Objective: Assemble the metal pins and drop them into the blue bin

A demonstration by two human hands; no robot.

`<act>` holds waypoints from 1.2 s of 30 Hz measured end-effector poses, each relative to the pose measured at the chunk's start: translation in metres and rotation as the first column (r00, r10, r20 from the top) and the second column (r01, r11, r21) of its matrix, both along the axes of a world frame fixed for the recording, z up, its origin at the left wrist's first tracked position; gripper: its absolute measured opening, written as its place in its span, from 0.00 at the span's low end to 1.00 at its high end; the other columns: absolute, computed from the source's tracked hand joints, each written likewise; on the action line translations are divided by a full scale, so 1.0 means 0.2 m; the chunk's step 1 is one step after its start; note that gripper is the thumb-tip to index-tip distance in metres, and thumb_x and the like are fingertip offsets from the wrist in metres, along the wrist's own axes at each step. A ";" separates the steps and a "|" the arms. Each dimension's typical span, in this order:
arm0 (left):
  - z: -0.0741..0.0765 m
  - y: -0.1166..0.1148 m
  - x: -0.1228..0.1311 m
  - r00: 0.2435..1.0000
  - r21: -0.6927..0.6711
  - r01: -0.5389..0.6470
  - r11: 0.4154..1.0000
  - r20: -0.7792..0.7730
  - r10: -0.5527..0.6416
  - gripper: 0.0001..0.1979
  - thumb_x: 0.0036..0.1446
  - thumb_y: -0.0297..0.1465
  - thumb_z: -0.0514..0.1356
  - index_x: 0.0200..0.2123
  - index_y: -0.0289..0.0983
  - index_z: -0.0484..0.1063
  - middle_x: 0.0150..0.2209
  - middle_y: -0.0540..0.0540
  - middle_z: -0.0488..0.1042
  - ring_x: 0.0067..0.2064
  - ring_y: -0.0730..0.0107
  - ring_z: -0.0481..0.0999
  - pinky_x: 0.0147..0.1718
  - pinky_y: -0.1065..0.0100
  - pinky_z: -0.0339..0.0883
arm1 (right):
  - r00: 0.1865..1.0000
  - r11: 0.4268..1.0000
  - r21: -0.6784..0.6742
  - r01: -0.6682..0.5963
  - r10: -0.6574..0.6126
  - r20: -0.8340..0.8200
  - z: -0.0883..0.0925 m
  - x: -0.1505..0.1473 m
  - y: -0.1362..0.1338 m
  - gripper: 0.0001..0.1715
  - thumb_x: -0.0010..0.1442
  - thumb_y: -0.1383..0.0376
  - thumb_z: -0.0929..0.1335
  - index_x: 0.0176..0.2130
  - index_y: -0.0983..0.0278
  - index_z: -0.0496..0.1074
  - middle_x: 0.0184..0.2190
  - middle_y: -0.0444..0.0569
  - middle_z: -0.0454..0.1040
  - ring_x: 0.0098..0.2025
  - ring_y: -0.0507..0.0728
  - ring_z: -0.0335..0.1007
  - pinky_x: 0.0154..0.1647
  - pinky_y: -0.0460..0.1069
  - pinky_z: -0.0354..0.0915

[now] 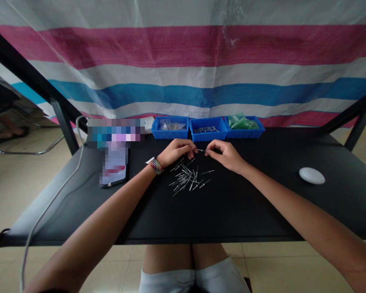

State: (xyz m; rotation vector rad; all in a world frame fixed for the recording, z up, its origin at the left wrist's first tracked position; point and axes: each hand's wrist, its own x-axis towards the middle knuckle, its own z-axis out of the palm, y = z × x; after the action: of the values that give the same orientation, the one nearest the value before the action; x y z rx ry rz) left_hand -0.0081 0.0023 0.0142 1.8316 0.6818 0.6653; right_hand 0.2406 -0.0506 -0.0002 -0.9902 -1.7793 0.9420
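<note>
Both my hands meet over the middle of the black table [247,203]. My left hand [177,151], with a woven band at the wrist, is closed in a pinch. My right hand [224,154] is pinched too. Between their fingertips they hold one thin metal pin [201,150], level and just above the table. A loose pile of several similar metal pins [187,178] lies on the table right below and in front of the hands.
Three blue bins stand at the table's back edge: left bin [170,127] with clear bags, middle bin [209,129] with metal pins, right bin [245,126] with green parts. A phone [114,167] with a white cable lies at left. A white oval object [312,175] lies at right.
</note>
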 end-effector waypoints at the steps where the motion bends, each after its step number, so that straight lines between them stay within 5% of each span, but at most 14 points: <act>1: 0.00 0.00 0.00 1.000 -0.013 0.001 1.000 0.009 -0.001 0.18 0.69 0.41 0.60 0.38 0.32 0.81 0.29 0.45 0.80 0.30 0.70 0.79 0.32 0.71 0.69 | 1.000 1.000 -0.001 0.000 0.000 0.001 0.00 0.00 0.00 0.10 0.67 0.58 0.73 0.38 0.62 0.76 0.37 0.49 0.82 0.41 0.60 0.79 0.47 0.54 0.69; 15: -0.02 0.00 0.00 1.000 -0.006 -0.009 1.000 0.015 0.009 0.13 0.63 0.39 0.68 0.37 0.33 0.80 0.30 0.47 0.79 0.31 0.72 0.78 0.32 0.72 0.71 | 0.996 0.998 0.033 0.050 -0.052 0.076 -0.01 -0.01 0.00 0.06 0.66 0.62 0.72 0.38 0.62 0.77 0.34 0.48 0.80 0.37 0.58 0.77 0.42 0.53 0.69; 36: -0.02 0.00 0.02 0.999 0.049 0.010 0.999 -0.036 -0.008 0.18 0.67 0.44 0.64 0.36 0.33 0.82 0.30 0.46 0.80 0.31 0.73 0.78 0.31 0.73 0.71 | 0.981 0.989 -0.028 0.143 -0.145 -0.125 -0.01 -0.01 -0.01 0.10 0.59 0.58 0.77 0.35 0.61 0.79 0.33 0.49 0.82 0.38 0.60 0.80 0.42 0.55 0.74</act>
State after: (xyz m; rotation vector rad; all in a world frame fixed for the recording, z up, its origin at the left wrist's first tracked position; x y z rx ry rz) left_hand -0.0046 0.0023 0.0096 1.8947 0.6856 0.6503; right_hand 0.2388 -0.0527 -0.0018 -1.0334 -1.5741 0.9115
